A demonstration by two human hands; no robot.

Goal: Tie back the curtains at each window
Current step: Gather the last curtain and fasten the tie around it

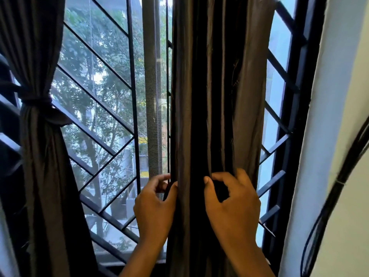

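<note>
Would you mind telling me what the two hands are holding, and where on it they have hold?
Both hold the right curtain: the left hand pinches its left edge, and the right hand grips the folds nearer its right side, at about the same height.

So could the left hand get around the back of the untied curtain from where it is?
Probably yes: the left hand already grips the untied curtain at its left edge, with only open window grille beside it.

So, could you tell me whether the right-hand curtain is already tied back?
No, the right-hand curtain hangs loose, both hands only gathering it; no tie surrounds it.
</note>
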